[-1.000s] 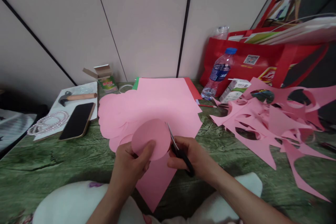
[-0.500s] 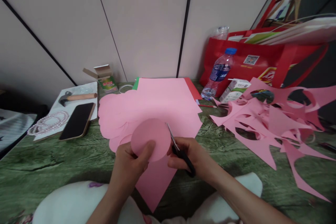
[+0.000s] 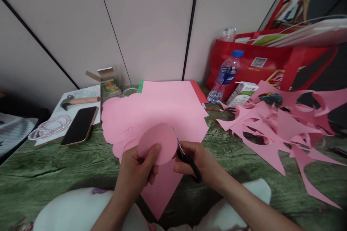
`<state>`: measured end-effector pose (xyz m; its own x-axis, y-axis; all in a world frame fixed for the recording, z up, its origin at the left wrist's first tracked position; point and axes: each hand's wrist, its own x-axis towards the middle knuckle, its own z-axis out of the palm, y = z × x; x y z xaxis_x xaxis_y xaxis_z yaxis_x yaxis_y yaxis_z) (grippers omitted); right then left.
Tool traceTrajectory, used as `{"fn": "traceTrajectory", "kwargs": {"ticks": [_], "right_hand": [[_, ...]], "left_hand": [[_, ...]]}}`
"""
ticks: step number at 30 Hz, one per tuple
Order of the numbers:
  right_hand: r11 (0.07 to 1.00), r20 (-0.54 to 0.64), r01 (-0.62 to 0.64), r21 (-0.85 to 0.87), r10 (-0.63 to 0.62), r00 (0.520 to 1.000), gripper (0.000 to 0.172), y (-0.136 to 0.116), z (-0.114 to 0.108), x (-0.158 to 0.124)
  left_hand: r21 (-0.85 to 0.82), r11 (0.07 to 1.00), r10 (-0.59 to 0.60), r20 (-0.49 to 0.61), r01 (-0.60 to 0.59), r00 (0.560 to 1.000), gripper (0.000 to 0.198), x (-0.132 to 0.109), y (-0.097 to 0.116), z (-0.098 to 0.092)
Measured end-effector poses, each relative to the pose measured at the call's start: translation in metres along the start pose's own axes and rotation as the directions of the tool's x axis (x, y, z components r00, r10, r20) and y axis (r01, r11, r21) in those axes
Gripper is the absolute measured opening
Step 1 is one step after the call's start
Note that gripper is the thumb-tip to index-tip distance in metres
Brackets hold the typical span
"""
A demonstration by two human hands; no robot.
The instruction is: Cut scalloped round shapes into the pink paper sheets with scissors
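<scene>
A round pink paper disc [image 3: 155,139] is pinched by my left hand [image 3: 137,169], thumb on its face and fingers behind it. My right hand [image 3: 196,160] is wrapped around the black handles of a pair of scissors [image 3: 187,157]. The blades point up and lie along the disc's right edge. Beneath both hands spread large pink paper sheets [image 3: 168,95], one corner reaching down toward my lap. Scalloped pink paper pieces [image 3: 116,115] lie to the left of the disc.
Pink paper offcuts [image 3: 271,126] are heaped on the right. Behind them stand a water bottle [image 3: 226,74], a small carton [image 3: 241,94] and a red bag [image 3: 249,57]. On the left are a hammer [image 3: 81,100], a phone [image 3: 80,125], beads [image 3: 51,126] and an opened green box [image 3: 111,86].
The disc has turned slightly and shifted a little to the right with my left hand. My right hand and the scissors have barely moved.
</scene>
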<state>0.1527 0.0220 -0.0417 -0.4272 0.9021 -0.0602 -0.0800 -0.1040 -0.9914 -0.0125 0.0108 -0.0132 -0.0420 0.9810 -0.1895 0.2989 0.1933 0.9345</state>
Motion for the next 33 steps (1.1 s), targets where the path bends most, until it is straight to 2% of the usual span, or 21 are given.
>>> {"fn": "traceTrajectory", "kwargs": {"ticks": [5, 10, 17, 22, 28, 31, 33], "right_hand": [[1.0, 0.005, 0.004, 0.031, -0.004, 1.0, 0.04, 0.0015, -0.001, 0.0009], [1.0, 0.007, 0.001, 0.017, -0.002, 1.0, 0.039, 0.0012, -0.0006, 0.0008], [1.0, 0.021, -0.006, 0.018, 0.006, 1.0, 0.039, 0.0015, -0.0011, 0.0006], [1.0, 0.02, -0.01, 0.0, 0.01, 1.0, 0.04, -0.0006, -0.0002, 0.0001], [0.997, -0.041, -0.078, 0.004, 0.078, 0.996, 0.037, -0.0057, 0.0029, 0.0002], [0.996, -0.138, -0.089, 0.013, 0.09, 0.986, 0.03, -0.0068, 0.0043, 0.0018], [0.998, -0.224, -0.051, 0.032, 0.057, 0.973, 0.025, -0.0066, 0.0048, 0.0031]], "left_hand": [[-0.009, 0.999, 0.04, -0.022, -0.04, 0.999, 0.046, 0.0027, -0.0024, -0.0021], [-0.07, 0.997, 0.015, -0.098, -0.021, 0.995, 0.044, -0.0007, 0.002, 0.0002], [-0.12, 0.993, 0.004, -0.046, -0.009, 0.999, 0.043, 0.0009, 0.0005, -0.0003], [-0.129, 0.991, 0.006, -0.097, -0.019, 0.995, 0.043, -0.0001, 0.0006, 0.0009], [-0.134, 0.991, -0.006, -0.102, -0.008, 0.995, 0.043, 0.001, 0.0007, 0.001], [-0.137, 0.991, -0.013, -0.069, 0.003, 0.998, 0.044, 0.0022, -0.0004, -0.0001], [-0.126, 0.992, -0.022, -0.055, 0.015, 0.998, 0.044, 0.0029, -0.0019, -0.0006]]}}
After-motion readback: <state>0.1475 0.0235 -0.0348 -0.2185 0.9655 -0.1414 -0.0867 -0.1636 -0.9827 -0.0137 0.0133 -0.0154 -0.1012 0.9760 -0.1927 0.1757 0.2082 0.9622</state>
